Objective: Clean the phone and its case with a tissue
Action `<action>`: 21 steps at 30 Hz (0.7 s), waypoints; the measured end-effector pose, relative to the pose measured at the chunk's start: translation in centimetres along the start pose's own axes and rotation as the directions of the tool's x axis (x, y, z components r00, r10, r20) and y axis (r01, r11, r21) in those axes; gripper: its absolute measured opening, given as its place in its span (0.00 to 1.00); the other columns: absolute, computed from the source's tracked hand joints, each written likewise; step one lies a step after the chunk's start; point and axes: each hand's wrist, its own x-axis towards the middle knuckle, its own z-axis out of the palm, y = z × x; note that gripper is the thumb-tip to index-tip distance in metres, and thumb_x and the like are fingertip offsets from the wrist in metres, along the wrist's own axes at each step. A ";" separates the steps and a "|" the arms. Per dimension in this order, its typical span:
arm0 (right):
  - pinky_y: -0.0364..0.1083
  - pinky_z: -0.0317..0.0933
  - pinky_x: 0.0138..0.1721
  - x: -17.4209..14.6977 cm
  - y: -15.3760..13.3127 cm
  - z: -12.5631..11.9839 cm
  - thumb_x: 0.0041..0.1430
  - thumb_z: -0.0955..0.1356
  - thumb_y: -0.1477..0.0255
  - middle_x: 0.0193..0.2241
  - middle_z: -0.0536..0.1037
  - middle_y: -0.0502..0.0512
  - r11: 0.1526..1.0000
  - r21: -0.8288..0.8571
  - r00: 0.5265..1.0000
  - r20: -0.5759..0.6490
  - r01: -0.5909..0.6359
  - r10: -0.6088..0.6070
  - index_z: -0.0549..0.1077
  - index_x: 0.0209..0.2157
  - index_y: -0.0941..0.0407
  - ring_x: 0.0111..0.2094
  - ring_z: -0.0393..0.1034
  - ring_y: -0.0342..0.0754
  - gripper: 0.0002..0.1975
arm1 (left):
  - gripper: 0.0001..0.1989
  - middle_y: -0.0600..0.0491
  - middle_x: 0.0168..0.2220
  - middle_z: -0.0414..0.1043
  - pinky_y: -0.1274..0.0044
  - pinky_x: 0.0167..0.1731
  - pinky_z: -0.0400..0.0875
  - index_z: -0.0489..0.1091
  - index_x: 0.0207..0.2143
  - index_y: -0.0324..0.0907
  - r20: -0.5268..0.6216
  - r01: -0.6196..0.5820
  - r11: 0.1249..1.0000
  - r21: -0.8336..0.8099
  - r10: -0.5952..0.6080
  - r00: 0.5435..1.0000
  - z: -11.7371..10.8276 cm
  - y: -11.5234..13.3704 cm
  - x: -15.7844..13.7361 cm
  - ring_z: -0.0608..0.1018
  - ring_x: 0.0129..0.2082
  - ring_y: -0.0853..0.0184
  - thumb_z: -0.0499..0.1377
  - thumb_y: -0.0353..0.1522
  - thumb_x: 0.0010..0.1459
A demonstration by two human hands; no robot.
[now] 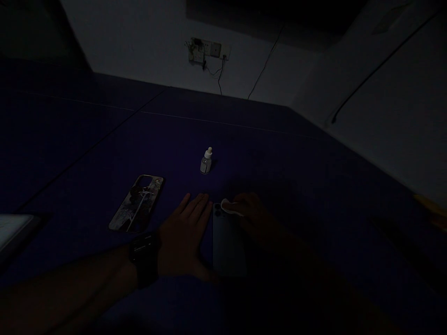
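Observation:
A smartphone (228, 246) lies back up on the dark blue surface, its camera lenses at the far end. My right hand (256, 216) pinches a small white wipe (228, 207) and presses it at the camera end of the phone. Flat on the surface, fingers stretched forward, my left hand (185, 237) rests along the phone's left side; a dark watch (144, 256) is on that wrist. Left of it lies a patterned phone case (138, 203). Beyond the hands a small dropper bottle (206, 163) with a white cap stands upright.
The room is very dark. At the left edge sits a pale, lit flat object (16, 230), partly cut off. Wall sockets (209, 50) with plugs and cables are on the far wall. A yellowish thing (431, 209) lies at the right edge.

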 end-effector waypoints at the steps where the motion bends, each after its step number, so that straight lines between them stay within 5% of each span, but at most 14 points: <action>1: 0.59 0.62 0.55 0.1 -0.1 0.1 0.63 0.62 0.80 0.53 0.71 0.62 1.000 -0.006 1.000 0.008 -0.005 0.005 0.71 0.61 0.51 0.55 0.65 0.57 0.26 | 0.65 0.28 0.71 0.45 0.52 0.69 0.37 0.46 0.70 0.28 0.002 -0.002 1.000 0.002 0.002 1.000 0.0 0.0 0.0 0.52 0.71 0.39 0.54 0.68 0.46; 6: 0.58 0.62 0.54 0.0 0.2 0.0 0.66 0.62 0.79 0.52 0.71 0.61 0.995 0.070 0.997 0.034 0.072 -0.075 0.75 0.55 0.51 0.53 0.66 0.55 0.21 | 0.65 0.27 0.71 0.44 0.53 0.69 0.37 0.45 0.70 0.27 0.003 -0.003 1.000 0.012 0.003 1.000 0.1 0.0 0.0 0.52 0.71 0.40 0.53 0.68 0.47; 10: 0.58 0.64 0.53 -0.4 1.2 -0.5 0.65 0.60 0.79 0.49 0.71 0.60 0.994 0.110 0.998 -0.056 0.001 0.005 0.79 0.47 0.51 0.51 0.67 0.55 0.19 | 0.64 0.28 0.71 0.46 0.52 0.69 0.37 0.48 0.69 0.28 -0.018 0.007 1.000 0.010 -0.007 1.000 0.3 0.0 0.0 0.52 0.71 0.39 0.53 0.68 0.46; 14: 0.59 0.65 0.53 -0.6 1.2 -0.4 0.64 0.62 0.80 0.49 0.71 0.60 0.996 0.058 0.993 -0.090 -0.065 0.070 0.77 0.53 0.51 0.52 0.66 0.56 0.21 | 0.62 0.28 0.71 0.46 0.53 0.69 0.38 0.48 0.69 0.28 -0.016 0.000 1.000 0.017 0.000 1.000 0.2 0.1 0.0 0.52 0.71 0.40 0.52 0.67 0.49; 18: 0.60 0.63 0.55 -0.3 0.1 0.2 0.66 0.61 0.79 0.53 0.70 0.61 0.999 0.043 1.000 0.002 -0.022 0.022 0.69 0.63 0.50 0.54 0.65 0.55 0.25 | 0.64 0.28 0.71 0.46 0.53 0.69 0.37 0.48 0.69 0.27 -0.010 -0.002 1.000 0.021 0.002 1.000 0.1 0.0 0.0 0.52 0.71 0.40 0.52 0.68 0.48; 21: 0.60 0.63 0.56 -0.2 -0.2 0.3 0.66 0.61 0.79 0.54 0.70 0.60 0.997 0.074 0.998 0.046 0.037 -0.040 0.70 0.61 0.49 0.55 0.65 0.55 0.24 | 0.65 0.28 0.71 0.45 0.53 0.69 0.38 0.47 0.70 0.27 0.003 0.000 1.000 0.016 0.000 1.000 0.2 0.0 0.0 0.52 0.71 0.40 0.52 0.69 0.47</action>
